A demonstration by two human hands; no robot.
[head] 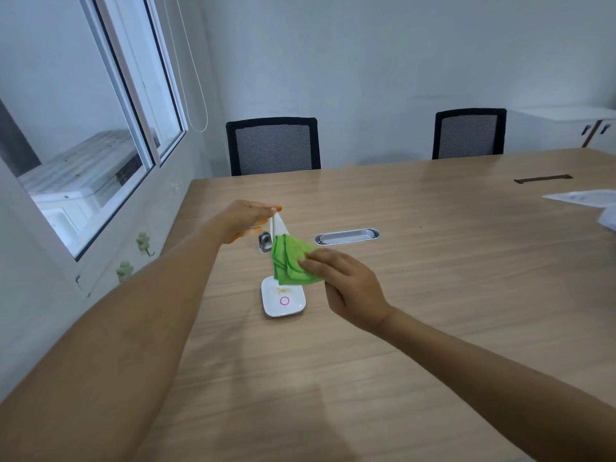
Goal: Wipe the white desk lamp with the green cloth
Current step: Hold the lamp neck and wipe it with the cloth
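The white desk lamp [283,301] stands on the wooden table [433,261], its square base showing a pink ring and some yellowish specks. My left hand [246,218] pinches the top of the lamp's white arm. My right hand [346,285] presses the folded green cloth [290,261] against the arm, just above the base. The cloth hides most of the arm. A grey hinge piece sits behind the arm.
A metal cable tray [346,235] is set into the table right of the lamp. Two black mesh chairs [273,145] stand at the far side. Papers [586,198] lie at the right edge. A window [100,128] lines the left wall.
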